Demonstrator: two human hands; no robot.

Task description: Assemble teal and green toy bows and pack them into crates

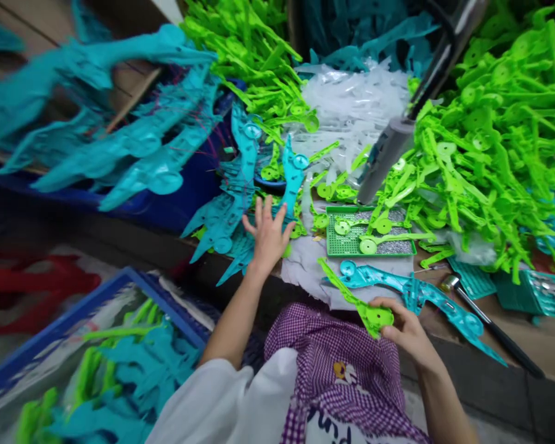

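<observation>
The bright green plastic part [357, 301] is held in the air over the near edge of the table [543, 336], in front of the checked apron [333, 345]. The right hand [409, 327] pinches it at the round end; the narrow arm points far and left, unsupported. The left hand [269, 239] is released, fingers spread, by a turquoise part [293, 179] and a turquoise stack [234, 206]; contact cannot be confirmed.

Just beyond the held part lies a long turquoise piece [393, 280], its pointed right end at the near edge. Farther, a green tray [333, 250] contains small silvery pieces, with green parts lying across it. A hammer [490, 324] lies to the right. A large green heap [485, 135] rises at the far right.

Findings on risk: a slack pinch could let the part swing or drop past the edge. A sleeve or forearm brushing the turquoise point could push that piece off. Pulling from the heap could send loose parts sliding into the tray and scatter its contents. The left fingers could snag the overlapping stack and topple it.
</observation>
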